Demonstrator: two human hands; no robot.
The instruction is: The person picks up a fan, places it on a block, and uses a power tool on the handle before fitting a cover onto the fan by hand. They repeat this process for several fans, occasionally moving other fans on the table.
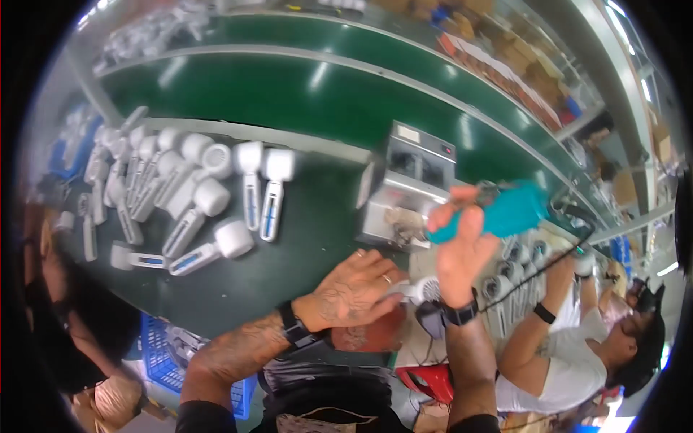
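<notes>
My left hand (354, 292) is closed around the handle of a white handheld device (427, 289) with a round, perforated head. It lies low over the front edge of the green table, beside a reddish-brown pad (368, 333). My right hand (462, 242) is raised to the right of it, fingers wrapped around a teal electric screwdriver (511, 212) held roughly level. The screwdriver is blurred and its tip is hard to make out. Many similar white devices (234, 238) lie at the left, several with slotted handles showing blue inside.
A grey metal box machine (419, 162) stands behind my hands. Dark cords hang at the right. At the right, a co-worker in a white shirt (559, 357) reaches over more white devices. Another person's arm shows at far left. A blue basket (162, 353) stands below the table.
</notes>
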